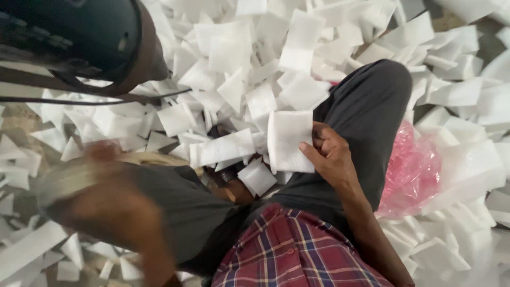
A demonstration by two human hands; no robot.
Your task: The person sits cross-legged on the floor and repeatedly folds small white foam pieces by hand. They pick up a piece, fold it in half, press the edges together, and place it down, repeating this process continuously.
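My right hand (330,155) rests on my dark-trousered knee (372,101) and grips a white rectangular foam sheet (288,139) by its right edge, thumb on top. More white foam pieces (226,148) lie just left of that sheet, between my legs. My left hand (102,151) is at the left, smeared by motion blur, close to a pale rounded object (149,158). I cannot tell whether that hand holds anything.
White foam offcuts (249,58) cover the floor all around. A dark round machine part (79,37) hangs at the top left with a thin bar beneath it. A pink plastic bag (411,170) lies by my right leg.
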